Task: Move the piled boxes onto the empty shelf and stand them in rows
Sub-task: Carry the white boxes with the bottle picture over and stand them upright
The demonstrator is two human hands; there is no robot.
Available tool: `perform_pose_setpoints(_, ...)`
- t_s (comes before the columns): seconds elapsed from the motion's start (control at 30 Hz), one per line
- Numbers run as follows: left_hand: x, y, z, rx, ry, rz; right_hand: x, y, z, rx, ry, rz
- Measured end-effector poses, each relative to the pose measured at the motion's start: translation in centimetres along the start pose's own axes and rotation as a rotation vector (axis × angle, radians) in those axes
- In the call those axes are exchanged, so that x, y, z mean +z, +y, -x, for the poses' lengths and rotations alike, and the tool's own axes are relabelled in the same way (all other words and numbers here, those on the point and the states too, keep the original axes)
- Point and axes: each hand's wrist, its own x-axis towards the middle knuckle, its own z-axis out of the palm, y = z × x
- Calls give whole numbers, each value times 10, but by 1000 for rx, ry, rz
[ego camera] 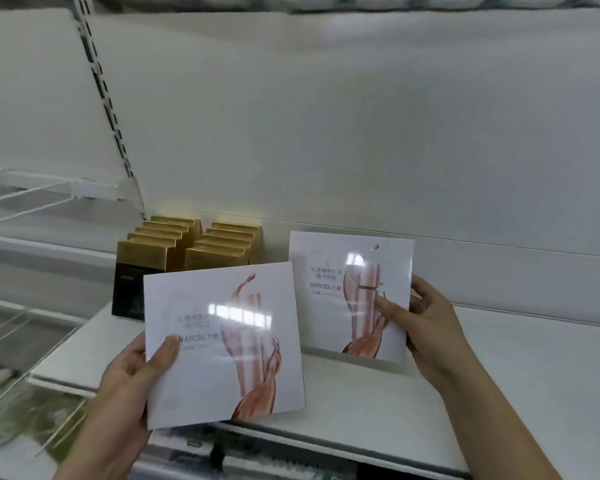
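Each of my hands holds a flat white box printed with a copper-coloured swirl. My left hand [132,375] grips the nearer white box [222,344] by its left edge, raised in front of the shelf. My right hand [420,323] holds the farther white box [347,296] by its right edge, upright, its bottom edge at the white shelf [499,375]. Two rows of gold-topped black boxes [187,247] stand upright at the shelf's back left, partly hidden behind the nearer white box.
A white back panel rises behind the shelf, with a slotted upright [101,84] on the left. Wire shelves [21,199] sit to the left at two levels, with green items [25,407] blurred below. A price rail [257,455] runs along the shelf's front edge.
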Motion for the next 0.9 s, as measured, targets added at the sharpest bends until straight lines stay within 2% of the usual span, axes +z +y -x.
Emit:
perform_pose_setpoints(0.13,-14,8,-28,-58,-143,38,35,4,-10,-17,93,-1)
perform_pose_setpoints(0.33,-29,14,-44,-70,-288,58,65,18,-44,0,132,39)
perform_pose_setpoints(0.6,-40,20,-44,-49,-354,47,68,23,-77,-1,148,165)
perform_pose_setpoints(0.9,-31,16,-33,-64,-350,46,57,27,-76,-6,210,220)
